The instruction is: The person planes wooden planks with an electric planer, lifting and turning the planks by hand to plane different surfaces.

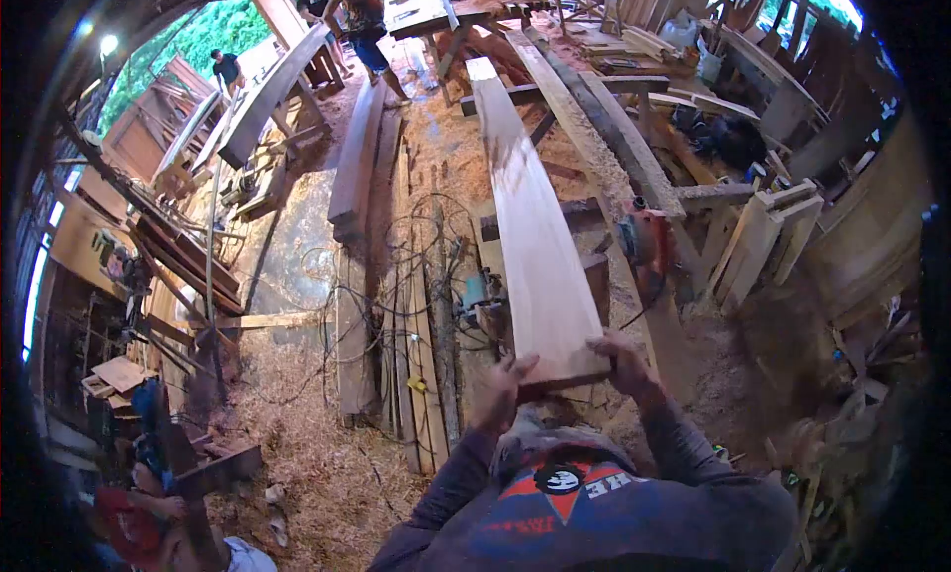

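Note:
A long, pale wooden plank (540, 245) stretches away from my body, its near end just in front of my chest. My left hand (500, 392) grips the near left corner, fingers over the edge. At the near right corner, my right hand (628, 366) is closed on the same plank, fingertips on its top face. Darker smudges mark the plank's far half. It lies across dark wooden crosspieces (555, 217). The undersides of both hands are hidden.
Right of the plank, a red power tool (646, 240) sits by a long board (584, 126). On the left are a teal power tool (479, 291), tangled cords and thick beams (355, 176). Shavings cover the floor (307, 473). Other people stand at the back; one is at lower left.

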`<action>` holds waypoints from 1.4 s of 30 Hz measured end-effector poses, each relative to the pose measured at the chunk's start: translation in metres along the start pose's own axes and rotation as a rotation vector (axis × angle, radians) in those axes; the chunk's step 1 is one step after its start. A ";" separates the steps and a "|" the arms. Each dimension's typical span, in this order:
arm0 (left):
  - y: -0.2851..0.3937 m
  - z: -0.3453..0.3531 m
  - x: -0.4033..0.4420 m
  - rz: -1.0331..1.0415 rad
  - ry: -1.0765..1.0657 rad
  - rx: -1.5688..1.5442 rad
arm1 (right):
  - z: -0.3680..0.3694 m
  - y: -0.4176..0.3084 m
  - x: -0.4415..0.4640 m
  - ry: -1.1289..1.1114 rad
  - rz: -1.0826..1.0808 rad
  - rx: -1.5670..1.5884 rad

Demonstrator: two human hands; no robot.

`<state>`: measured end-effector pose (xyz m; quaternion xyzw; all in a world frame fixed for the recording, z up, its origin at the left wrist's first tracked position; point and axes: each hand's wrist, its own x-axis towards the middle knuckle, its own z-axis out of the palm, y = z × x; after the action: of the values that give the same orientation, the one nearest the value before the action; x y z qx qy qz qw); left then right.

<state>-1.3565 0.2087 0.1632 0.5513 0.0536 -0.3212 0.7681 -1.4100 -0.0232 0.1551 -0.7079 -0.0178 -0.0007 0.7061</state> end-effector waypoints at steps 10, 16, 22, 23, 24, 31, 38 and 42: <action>0.129 0.039 -0.019 0.192 -0.483 -0.276 | -0.008 -0.127 0.048 0.157 0.062 0.666; 0.178 0.051 -0.025 0.319 -0.233 -0.197 | -0.013 -0.144 0.062 0.038 -0.075 0.727; 0.241 0.035 -0.018 0.268 -0.357 -0.332 | -0.001 -0.175 0.093 -0.077 -0.209 0.843; 0.248 0.039 -0.019 0.247 -0.393 -0.342 | 0.001 -0.175 0.098 -0.088 -0.228 0.836; 0.254 0.043 -0.019 0.226 -0.429 -0.351 | 0.003 -0.176 0.101 -0.109 -0.237 0.829; 0.265 0.044 -0.024 0.164 -0.527 -0.369 | 0.007 -0.188 0.103 -0.142 -0.206 0.795; 0.269 0.048 -0.022 0.184 -0.543 -0.449 | 0.006 -0.192 0.107 -0.139 -0.238 0.837; 0.267 0.048 -0.020 0.203 -0.501 -0.408 | 0.004 -0.193 0.106 -0.143 -0.213 0.855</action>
<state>-1.2379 0.2249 0.4078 0.2926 -0.1287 -0.3514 0.8800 -1.3091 -0.0164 0.3506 -0.3450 -0.1383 -0.0170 0.9282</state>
